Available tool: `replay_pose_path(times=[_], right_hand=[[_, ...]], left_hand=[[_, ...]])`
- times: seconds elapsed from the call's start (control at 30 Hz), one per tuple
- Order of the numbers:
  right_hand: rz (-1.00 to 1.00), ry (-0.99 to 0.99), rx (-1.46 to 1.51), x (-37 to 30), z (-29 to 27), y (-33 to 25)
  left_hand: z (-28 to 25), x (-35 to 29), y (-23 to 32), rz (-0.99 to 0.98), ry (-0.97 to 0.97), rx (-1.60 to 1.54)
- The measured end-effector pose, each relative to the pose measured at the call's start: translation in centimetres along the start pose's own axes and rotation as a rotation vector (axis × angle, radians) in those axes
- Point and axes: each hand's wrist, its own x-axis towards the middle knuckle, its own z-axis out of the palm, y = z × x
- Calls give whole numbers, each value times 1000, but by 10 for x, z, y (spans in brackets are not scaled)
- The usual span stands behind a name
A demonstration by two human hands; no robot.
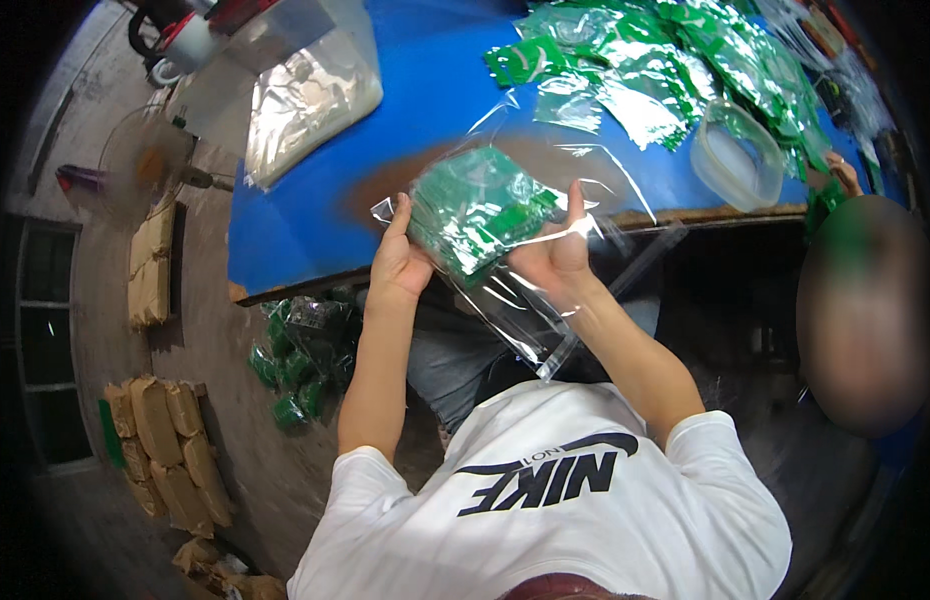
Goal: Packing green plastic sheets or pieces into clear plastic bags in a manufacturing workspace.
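Between my hands, at the near edge of the table, is a large clear plastic bag (505, 300) with a stack of green packets (475, 205) inside it. My left hand (400, 262) grips the left side of the bag, thumb up along the stack. On the right side my right hand (557, 255) supports it, thumb raised and fingers partly hidden under the film. Loose film hangs from the bag toward my lap and spreads out past my right wrist.
A pile of green packets (645, 80) covers the table's far right, beside an oval clear plastic tub (737, 155). Flat clear bags (315, 90) lie in a bin at the left. A person (865, 310) sits at right. Bagged green packets (300, 360) and brown parcels (165, 450) lie on the floor.
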Motion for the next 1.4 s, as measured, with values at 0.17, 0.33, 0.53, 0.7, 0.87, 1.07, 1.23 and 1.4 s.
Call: replay_pose_path(times=[0.17,0.33,0.53,0.7,0.87,1.07,1.23,1.4], right_hand=[[-195,6,-163,17,11,18],[-21,-15,-268,17,25,23],[42,430,-833,25,18,0],[120,349,-980,15,39,2],[-17,203,-1212,29,24,-3],[45,209,-1174,16,5,-5],[44,136,-1211,-5,-5,2],[625,-363,-1576,-55,34,-22]], left_hand=[[7,11,7,-72,-19,84],[-1,24,21,-164,-247,-3],[-7,28,41,-61,-78,313],[-11,37,82,-131,-158,186],[-27,46,81,58,-44,363],[-3,43,96,1215,-24,1445],[24,67,69,1062,-426,1799],[49,66,64,1152,-358,1594]])
